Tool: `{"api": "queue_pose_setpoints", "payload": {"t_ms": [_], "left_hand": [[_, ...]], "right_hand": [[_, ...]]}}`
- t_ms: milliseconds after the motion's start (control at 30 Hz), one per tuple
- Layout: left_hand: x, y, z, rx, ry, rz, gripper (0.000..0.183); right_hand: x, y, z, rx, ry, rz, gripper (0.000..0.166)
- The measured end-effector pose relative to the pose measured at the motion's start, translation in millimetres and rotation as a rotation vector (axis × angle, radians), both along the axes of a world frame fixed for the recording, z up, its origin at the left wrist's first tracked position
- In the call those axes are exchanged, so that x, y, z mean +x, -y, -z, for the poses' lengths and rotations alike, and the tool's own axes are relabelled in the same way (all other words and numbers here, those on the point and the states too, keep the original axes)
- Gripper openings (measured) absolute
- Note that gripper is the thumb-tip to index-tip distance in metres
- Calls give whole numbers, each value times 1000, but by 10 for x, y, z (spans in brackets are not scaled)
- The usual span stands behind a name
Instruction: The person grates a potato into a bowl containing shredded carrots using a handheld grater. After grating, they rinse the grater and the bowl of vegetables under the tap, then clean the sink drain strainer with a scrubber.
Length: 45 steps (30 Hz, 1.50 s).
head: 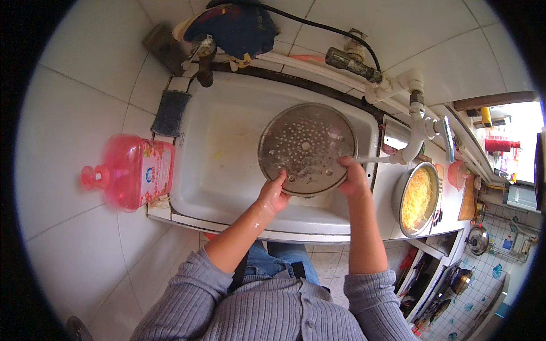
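Both my hands hold a round perforated metal steamer plate (313, 132) over the white sink (213, 170). My left hand (273, 194) grips its near left edge, thumb on top and fingers underneath. At the near right edge, my right hand (354, 177) has hold of the rim. Water runs from a white plastic tap pipe (403, 156) at the right and meets the plate beside my right thumb. Wet patches and drops shine on the metal. The fingers under the plate are partly hidden.
A pink pump bottle of liquid soap (136, 170) stands left of the sink. On the right counter, a metal bowl (399, 200) holds yellow shreds (416, 198). Dark cloths (239, 27) hang at the back wall. An old metal tap (206, 59) juts over the back left corner.
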<state>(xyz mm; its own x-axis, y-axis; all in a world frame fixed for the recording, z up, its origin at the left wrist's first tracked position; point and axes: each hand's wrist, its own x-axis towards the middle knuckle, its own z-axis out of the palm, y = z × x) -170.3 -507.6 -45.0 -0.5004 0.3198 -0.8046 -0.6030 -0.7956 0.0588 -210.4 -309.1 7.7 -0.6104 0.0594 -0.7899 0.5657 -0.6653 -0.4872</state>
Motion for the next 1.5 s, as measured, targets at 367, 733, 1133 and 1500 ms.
{"api": "queue_pose_setpoints", "payload": {"t_ms": [367,733,1133,1500], "left_hand": [[-336,144,698,-158,-362,463,10],[-639,89,674,-567,-508,639,21],[100,875,-240,-267,-124,291,36],[161,919,-215,-615,-212,324,38]], "right_hand": [[640,64,-757,439,-131,-85,31],[808,-30,-521,244,-43,111,28],[393,-193,-646,792,-291,-6,40],[-91,125,-2226,1304,-668,4,44]]}}
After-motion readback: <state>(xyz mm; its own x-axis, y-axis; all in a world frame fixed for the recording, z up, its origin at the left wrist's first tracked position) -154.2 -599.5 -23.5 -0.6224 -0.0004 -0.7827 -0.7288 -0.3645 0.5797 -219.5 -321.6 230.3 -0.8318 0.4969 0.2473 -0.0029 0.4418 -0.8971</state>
